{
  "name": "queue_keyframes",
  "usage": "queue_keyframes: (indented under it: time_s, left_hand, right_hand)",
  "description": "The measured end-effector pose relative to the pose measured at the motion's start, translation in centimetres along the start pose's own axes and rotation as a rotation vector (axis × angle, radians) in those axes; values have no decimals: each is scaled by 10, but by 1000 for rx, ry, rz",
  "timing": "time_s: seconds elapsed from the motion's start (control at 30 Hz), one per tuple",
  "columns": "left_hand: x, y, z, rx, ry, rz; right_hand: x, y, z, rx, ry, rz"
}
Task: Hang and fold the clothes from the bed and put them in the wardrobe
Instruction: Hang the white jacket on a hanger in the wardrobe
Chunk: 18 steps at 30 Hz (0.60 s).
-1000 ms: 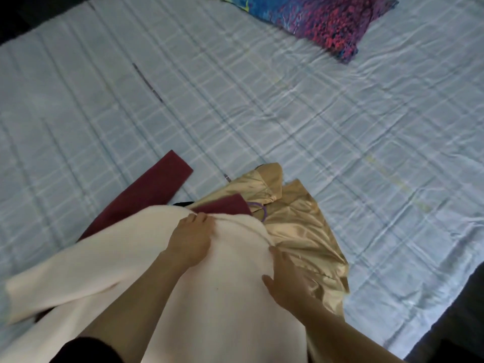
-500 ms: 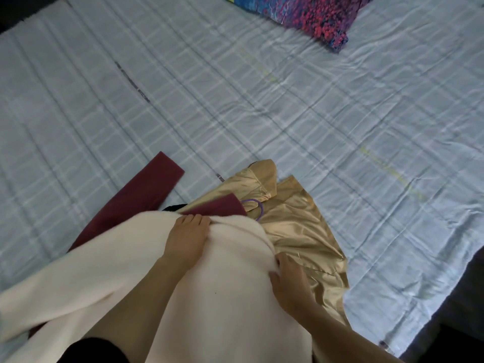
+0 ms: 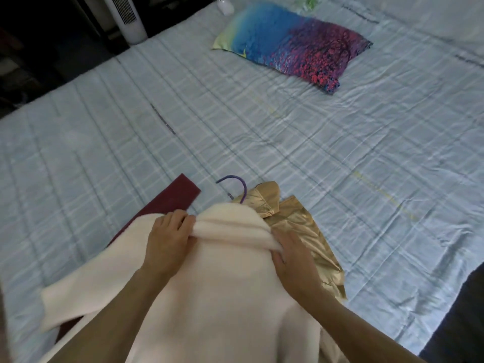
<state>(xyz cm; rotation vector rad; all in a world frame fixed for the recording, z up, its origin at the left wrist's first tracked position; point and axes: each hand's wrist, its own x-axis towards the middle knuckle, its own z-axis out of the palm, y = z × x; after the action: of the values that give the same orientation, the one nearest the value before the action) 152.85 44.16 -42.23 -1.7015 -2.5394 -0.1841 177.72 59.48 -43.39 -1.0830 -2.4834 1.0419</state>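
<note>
A cream garment (image 3: 222,289) lies spread at the near edge of the bed (image 3: 262,132). My left hand (image 3: 167,237) pinches its bunched top edge on the left. My right hand (image 3: 293,255) grips the same fold on the right. A purple hanger hook (image 3: 235,183) sticks out beyond the fold, the rest of the hanger hidden under the cloth. A shiny gold garment (image 3: 303,226) lies under the cream one on the right. On the left, a maroon garment (image 3: 170,203) pokes out from beneath.
A colourful blue, purple and red pillow (image 3: 290,45) lies at the far side of the bed. A white tower fan (image 3: 125,17) stands on the dark floor beyond the far left corner. The bed's right edge drops to dark floor (image 3: 461,310).
The top of the cream garment has been bunched into a fold between both hands. The purple hanger hook now sticks out past it. The view has tilted up toward the pillow.
</note>
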Motion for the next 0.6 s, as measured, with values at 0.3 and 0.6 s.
queue_keyframes:
  time_s: [0.3,0.6]
  left_hand:
    - [-11,14,-155,0,387,-14]
    - [-62,65,-333,171,801,24]
  right_hand:
    - [5,-98,-103,65,286,-384]
    - [-53,-208,-239,85,540,-765]
